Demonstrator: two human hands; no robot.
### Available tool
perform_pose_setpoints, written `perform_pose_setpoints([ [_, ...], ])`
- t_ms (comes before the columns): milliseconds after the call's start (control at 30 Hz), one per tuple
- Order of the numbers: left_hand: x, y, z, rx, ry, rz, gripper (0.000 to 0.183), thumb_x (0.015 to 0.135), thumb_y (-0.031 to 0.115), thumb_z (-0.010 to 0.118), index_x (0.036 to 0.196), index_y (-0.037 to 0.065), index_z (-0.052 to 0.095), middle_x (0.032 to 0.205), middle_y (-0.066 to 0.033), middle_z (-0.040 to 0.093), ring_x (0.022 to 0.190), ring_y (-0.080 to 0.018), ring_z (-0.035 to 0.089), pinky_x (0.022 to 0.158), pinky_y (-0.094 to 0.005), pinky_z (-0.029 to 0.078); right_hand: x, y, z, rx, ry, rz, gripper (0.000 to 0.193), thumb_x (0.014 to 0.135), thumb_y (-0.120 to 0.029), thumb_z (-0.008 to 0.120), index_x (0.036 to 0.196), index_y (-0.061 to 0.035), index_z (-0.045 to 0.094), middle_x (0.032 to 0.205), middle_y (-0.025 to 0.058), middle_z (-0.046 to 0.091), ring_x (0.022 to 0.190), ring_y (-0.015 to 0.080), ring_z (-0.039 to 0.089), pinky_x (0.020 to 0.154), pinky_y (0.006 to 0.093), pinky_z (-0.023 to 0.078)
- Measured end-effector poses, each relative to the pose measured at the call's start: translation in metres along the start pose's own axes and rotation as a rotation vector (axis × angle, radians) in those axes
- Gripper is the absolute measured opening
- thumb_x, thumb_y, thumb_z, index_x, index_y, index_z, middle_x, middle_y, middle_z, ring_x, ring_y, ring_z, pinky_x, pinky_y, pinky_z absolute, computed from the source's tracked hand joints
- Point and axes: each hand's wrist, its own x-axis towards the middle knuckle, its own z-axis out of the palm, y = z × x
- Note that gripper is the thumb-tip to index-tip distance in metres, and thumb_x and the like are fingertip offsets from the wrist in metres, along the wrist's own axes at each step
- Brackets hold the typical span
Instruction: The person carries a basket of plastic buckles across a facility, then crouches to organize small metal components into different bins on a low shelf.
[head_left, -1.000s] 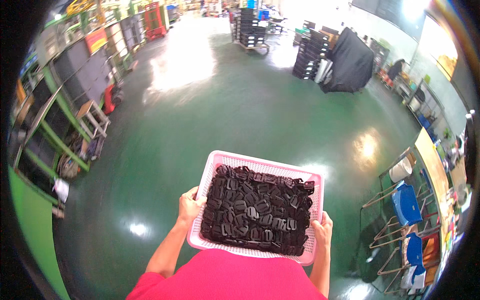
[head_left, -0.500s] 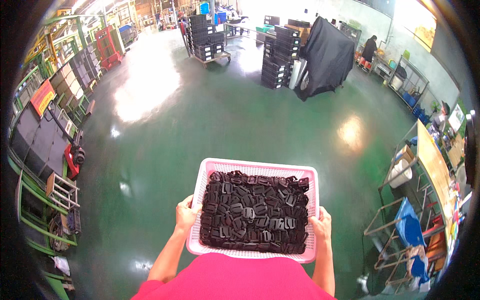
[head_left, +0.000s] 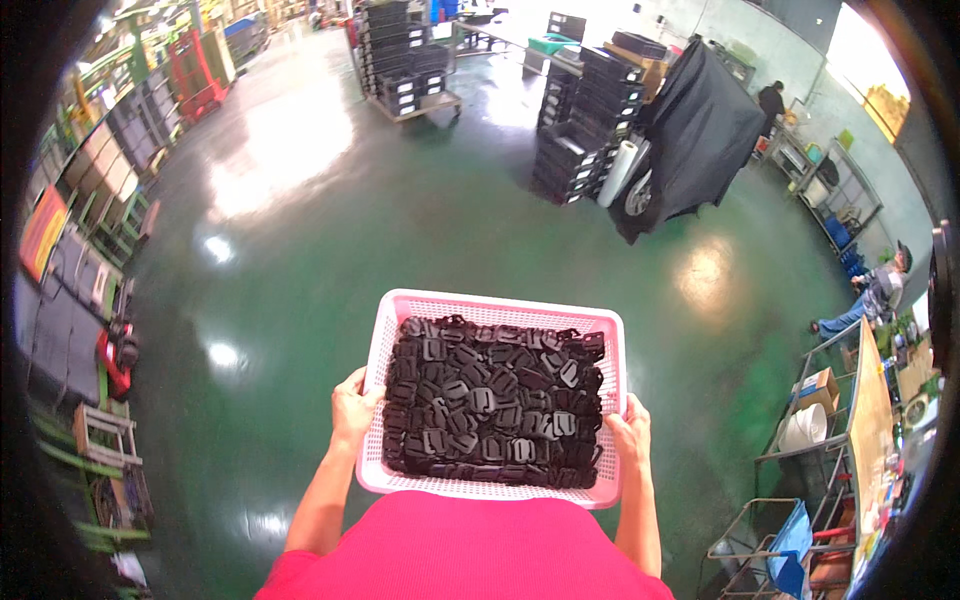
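Note:
Held level in front of my body is a pink plastic basket (head_left: 505, 303) with perforated sides. It is filled with many small black plastic parts (head_left: 495, 400) that look like buckles. My left hand (head_left: 355, 408) grips the basket's left side, its thumb on the rim. On the opposite side, my right hand (head_left: 630, 432) is closed on the wall in the same way. The undersides of both hands' grips are hidden by the basket.
Ahead stand stacked black crates (head_left: 585, 135) beside a covered black shape (head_left: 690, 140). More crates sit on a trolley (head_left: 415, 103). A wooden-topped table (head_left: 868, 410) and blue chair (head_left: 792, 545) line the right, where a person (head_left: 880, 290) sits. A red pallet jack (head_left: 115, 365) stands left.
The crates, covered shape and right-hand table have come nearer as I move forward over the green floor. The basket, still in both hands, sits slightly higher and further left in view.

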Motion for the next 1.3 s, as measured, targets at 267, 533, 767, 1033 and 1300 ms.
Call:
perform_pose_setpoints([
  [267, 0.095, 0.037, 0.124, -0.024, -0.033, 0.066, 0.034, 0.073, -0.001, 0.057, 0.107, -0.003, 0.059, 0.088, -0.0041, 0.065, 0.073, -0.0093, 0.059, 0.068, -0.0234, 0.049, 0.132, 0.025, -0.051, 0.086, 0.087, 0.021, 0.035, 0.063, -0.012, 0.056, 0.095, -0.0003, 0.060, 0.065, 0.0093, 0.056, 0.058, 0.0193, 0.052, 0.060, 0.0318, 0.044],
  [533, 0.295, 0.075, 0.171, 0.032, 0.060, 0.107, 0.032, 0.074, 0.000, 0.057, 0.106, -0.002, 0.060, 0.086, -0.0026, 0.064, 0.072, -0.0068, 0.056, 0.066, -0.0226, 0.047, 0.377, -0.034, 0.005, 0.061, -0.065, -0.019, 0.030, 0.065, -0.009, 0.055, 0.094, -0.0034, 0.058, 0.074, 0.0107, 0.061, 0.067, 0.0193, 0.056, 0.066, 0.0321, 0.045],
  [767, 0.391, 0.096, 0.193, -0.004, 0.131, 0.012, 0.031, 0.074, 0.003, 0.057, 0.104, -0.003, 0.059, 0.083, -0.0028, 0.064, 0.072, -0.0059, 0.055, 0.067, -0.0228, 0.046, 0.505, -0.063, 0.046, 0.114, -0.158, -0.013, 0.027, 0.066, -0.003, 0.052, 0.092, -0.0021, 0.059, 0.070, 0.0026, 0.057, 0.064, 0.0107, 0.051, 0.062, 0.0251, 0.042],
  [1033, 0.629, 0.182, 0.223, 0.064, 0.011, 0.047, 0.036, 0.074, 0.001, 0.057, 0.110, -0.004, 0.057, 0.088, -0.0047, 0.064, 0.074, -0.0077, 0.056, 0.069, -0.0235, 0.048, 0.683, -0.132, 0.108, 0.282, -0.079, 0.029, 0.023, 0.068, 0.001, 0.050, 0.089, -0.0030, 0.059, 0.071, -0.0026, 0.054, 0.061, 0.0056, 0.046, 0.058, 0.0210, 0.038],
  [1300, 0.837, 0.218, 0.274, 0.055, -0.060, 0.090, 0.033, 0.075, -0.002, 0.054, 0.107, -0.004, 0.058, 0.085, -0.0017, 0.061, 0.071, -0.0061, 0.055, 0.065, -0.0224, 0.048, 0.854, -0.162, 0.166, 0.213, 0.016, 0.103, 0.027, 0.068, 0.000, 0.052, 0.094, -0.0006, 0.059, 0.074, 0.0006, 0.059, 0.065, 0.0070, 0.050, 0.061, 0.0227, 0.041],
])
